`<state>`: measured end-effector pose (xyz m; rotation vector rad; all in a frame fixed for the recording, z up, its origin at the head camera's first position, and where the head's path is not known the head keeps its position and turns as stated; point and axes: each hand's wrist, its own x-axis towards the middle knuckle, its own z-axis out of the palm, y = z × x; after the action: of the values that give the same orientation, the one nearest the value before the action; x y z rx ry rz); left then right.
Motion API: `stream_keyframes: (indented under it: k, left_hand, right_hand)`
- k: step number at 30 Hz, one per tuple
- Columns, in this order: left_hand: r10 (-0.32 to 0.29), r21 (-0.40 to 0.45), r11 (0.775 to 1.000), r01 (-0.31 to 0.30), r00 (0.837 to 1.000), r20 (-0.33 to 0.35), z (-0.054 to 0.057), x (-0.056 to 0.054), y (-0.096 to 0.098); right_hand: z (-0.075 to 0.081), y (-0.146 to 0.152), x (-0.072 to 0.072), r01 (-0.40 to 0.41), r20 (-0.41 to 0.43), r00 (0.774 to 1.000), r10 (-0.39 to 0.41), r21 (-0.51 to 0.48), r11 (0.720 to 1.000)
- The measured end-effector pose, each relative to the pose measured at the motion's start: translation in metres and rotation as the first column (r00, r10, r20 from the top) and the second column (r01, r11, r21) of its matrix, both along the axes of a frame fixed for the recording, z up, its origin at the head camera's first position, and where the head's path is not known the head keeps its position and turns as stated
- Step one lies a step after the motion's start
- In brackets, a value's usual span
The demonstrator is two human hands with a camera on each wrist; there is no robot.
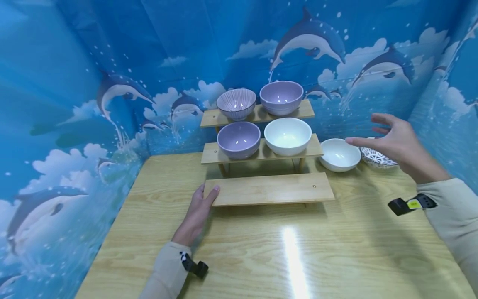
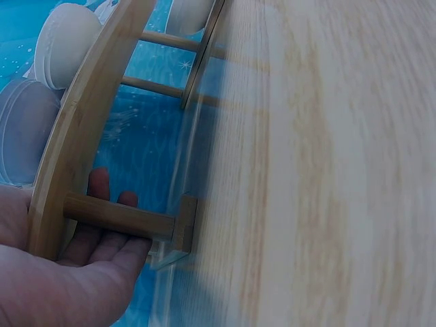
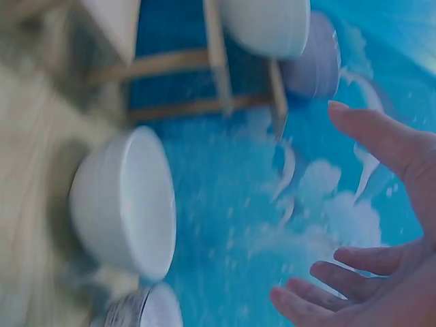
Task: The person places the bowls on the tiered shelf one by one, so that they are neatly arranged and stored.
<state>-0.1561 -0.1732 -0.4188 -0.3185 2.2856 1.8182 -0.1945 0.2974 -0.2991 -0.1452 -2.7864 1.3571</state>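
Note:
A three-tier wooden display stand stands on the table. My left hand grips the left end of its lowest shelf, thumb on top; in the left wrist view the fingers curl beneath, round the dowel leg. My right hand is raised above the right side, thumb and fingers apart, holding nothing. Nearest to it are a white bowl and a black-and-white patterned bowl on the table. On the middle shelf sit a purple bowl and a white bowl.
The top shelf carries a striped bowl and a purple bowl. A blue dolphin-printed curtain hangs behind and at both sides. The wooden table stretches in front of the stand.

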Motion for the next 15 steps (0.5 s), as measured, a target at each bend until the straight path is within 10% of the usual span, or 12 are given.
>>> stream_keyframes:
  k: [15]
  left_hand:
    - [-0.003, -0.015, 1.000, 0.003, 1.000, 0.007, -0.001, 0.000, 0.000]
  right_hand:
    - [-0.051, 0.067, 0.004, 0.137, 0.041, 0.988, -0.146, 0.168, 0.976]
